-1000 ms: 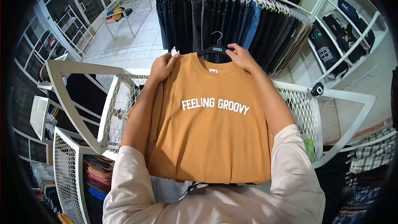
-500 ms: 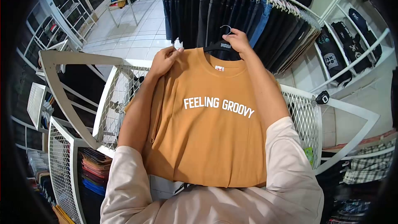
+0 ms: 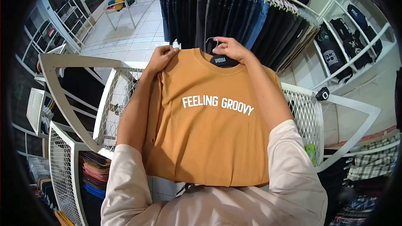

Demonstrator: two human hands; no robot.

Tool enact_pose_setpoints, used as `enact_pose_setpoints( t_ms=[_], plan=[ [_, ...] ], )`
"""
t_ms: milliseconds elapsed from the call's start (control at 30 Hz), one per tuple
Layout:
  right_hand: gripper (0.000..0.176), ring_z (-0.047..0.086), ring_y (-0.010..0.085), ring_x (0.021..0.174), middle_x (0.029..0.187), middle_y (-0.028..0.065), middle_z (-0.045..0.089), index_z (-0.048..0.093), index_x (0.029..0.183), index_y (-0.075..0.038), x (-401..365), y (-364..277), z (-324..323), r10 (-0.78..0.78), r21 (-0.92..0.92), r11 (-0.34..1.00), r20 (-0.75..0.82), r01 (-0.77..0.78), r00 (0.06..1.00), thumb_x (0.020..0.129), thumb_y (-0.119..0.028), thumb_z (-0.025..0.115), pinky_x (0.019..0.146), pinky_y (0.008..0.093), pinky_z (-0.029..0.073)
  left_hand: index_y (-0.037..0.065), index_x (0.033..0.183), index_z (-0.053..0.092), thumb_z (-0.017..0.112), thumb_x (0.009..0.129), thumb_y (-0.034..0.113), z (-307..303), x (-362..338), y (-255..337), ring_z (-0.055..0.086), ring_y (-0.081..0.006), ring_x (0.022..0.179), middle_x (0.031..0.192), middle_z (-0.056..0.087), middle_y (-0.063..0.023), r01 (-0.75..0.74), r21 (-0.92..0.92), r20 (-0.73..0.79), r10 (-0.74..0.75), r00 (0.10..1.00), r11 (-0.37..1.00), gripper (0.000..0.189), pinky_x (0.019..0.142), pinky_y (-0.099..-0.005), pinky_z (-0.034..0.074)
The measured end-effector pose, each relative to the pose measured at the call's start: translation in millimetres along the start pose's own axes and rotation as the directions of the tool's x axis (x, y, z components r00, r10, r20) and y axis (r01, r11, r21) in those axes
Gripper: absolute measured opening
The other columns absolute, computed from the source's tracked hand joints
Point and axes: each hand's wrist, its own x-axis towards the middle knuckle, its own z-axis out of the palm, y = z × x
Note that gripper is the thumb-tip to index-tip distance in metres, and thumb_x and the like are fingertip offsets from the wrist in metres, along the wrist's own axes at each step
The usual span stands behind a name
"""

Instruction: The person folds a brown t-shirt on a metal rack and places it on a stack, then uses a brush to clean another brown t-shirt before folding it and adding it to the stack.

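A mustard-orange shirt (image 3: 209,138) with white "FEELING GROOVY" lettering hangs in front of my chest. My left hand (image 3: 162,57) is closed on the shirt's shoulder at the left of the collar. At the collar's right side, my right hand (image 3: 229,50) pinches the black hanger (image 3: 225,61) near the base of its metal hook. Most of the hanger lies hidden inside the shirt, and its label shows in the neck opening.
Behind the shirt, a curved white rail holds dark trousers and jeans (image 3: 205,16). White mesh racks (image 3: 301,109) stand on both sides. Folded clothes (image 3: 95,173) are stacked at lower left. Rolled dark garments (image 3: 335,54) lie on the right shelf.
My right hand and the hanger have moved left and slightly down, with the hook now further left. The label inside the shirt's collar no longer shows. My left hand has shifted slightly left.
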Motion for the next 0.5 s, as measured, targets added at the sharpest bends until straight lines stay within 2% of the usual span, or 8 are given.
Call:
enact_pose_setpoints(
  t_ms=[33,167,233,300,367,433,500],
  plan=[
    [0.075,0.068,0.0118,0.094,0.101,0.0079,0.074,0.043,0.151,0.001,-5,-3,3,0.039,0.018,0.999,0.034,-0.039,0.999,0.087,-0.009,0.079,0.087,0.0264,0.051,0.002,0.091,0.072,0.066,0.101,0.032,2,1,-3,0.056,-0.0038,0.071,0.078,0.065,0.003,-0.018,0.009,-0.017,0.018,1.0,1.0,0.032,0.064,-0.0223,0.046],
    [0.077,0.067,0.011,0.093,0.1,0.0069,0.074,0.04,0.154,-0.003,-21,-10,14,0.017,-0.046,0.999,0.101,-0.012,0.995,0.088,-0.007,0.077,0.085,0.0258,0.052,0.002,0.091,0.071,0.066,0.101,0.032,3,0,-7,0.057,-0.0043,0.073,0.078,0.065,0.0021,-0.048,0.055,-0.042,0.051,0.998,0.997,0.032,0.065,-0.0228,0.047],
    [0.075,0.067,0.0108,0.092,0.099,0.0062,0.074,0.039,0.155,-0.005,-26,-14,17,0.021,-0.064,0.998,0.126,-0.013,0.992,0.089,-0.007,0.076,0.084,0.0258,0.052,-0.001,0.091,0.074,0.068,0.099,0.028,4,2,-9,0.057,-0.0054,0.072,0.076,0.067,0.0002,-0.054,-0.016,-0.079,0.052,0.996,0.998,0.031,0.065,-0.0248,0.047],
    [0.074,0.066,0.0088,0.088,0.094,0.0049,0.074,0.041,0.154,-0.005,-32,-14,19,0.084,-0.036,0.996,0.167,-0.079,0.982,0.089,-0.007,0.076,0.08,0.0254,0.052,-0.001,0.09,0.074,0.068,0.099,0.029,4,4,-12,0.056,-0.0053,0.07,0.075,0.066,0.0006,-0.071,-0.021,-0.097,0.069,0.993,0.997,0.031,0.064,-0.0244,0.047],
    [0.071,0.065,0.0075,0.086,0.092,0.004,0.074,0.042,0.152,-0.006,-35,-12,21,0.091,-0.089,0.993,0.187,-0.075,0.978,0.089,-0.007,0.075,0.078,0.025,0.052,-0.001,0.089,0.073,0.068,0.099,0.029,5,3,-17,0.055,-0.0051,0.069,0.074,0.065,0.0009,-0.089,-0.025,-0.111,0.086,0.99,0.996,0.032,0.063,-0.0241,0.046],
    [0.068,0.065,0.0073,0.085,0.093,0.0033,0.074,0.042,0.152,-0.006,-39,-22,22,0.171,-0.223,0.966,0.171,-0.131,0.97,0.091,-0.009,0.072,0.078,0.0245,0.052,-0.001,0.093,0.071,0.065,0.102,0.028,3,6,-18,0.053,-0.0035,0.071,0.076,0.063,0.0033,-0.078,-0.006,-0.111,0.077,0.991,0.997,0.032,0.065,-0.0219,0.045],
    [0.063,0.065,0.0083,0.087,0.097,0.004,0.075,0.044,0.151,-0.007,-39,-21,22,0.22,-0.224,0.959,0.202,-0.174,0.954,0.094,-0.01,0.068,0.08,0.0245,0.052,-0.002,0.093,0.071,0.065,0.102,0.028,4,7,-18,0.053,-0.0033,0.072,0.076,0.064,0.003,-0.088,-0.017,-0.12,0.085,0.989,0.996,0.031,0.065,-0.0219,0.045]
  ],
)
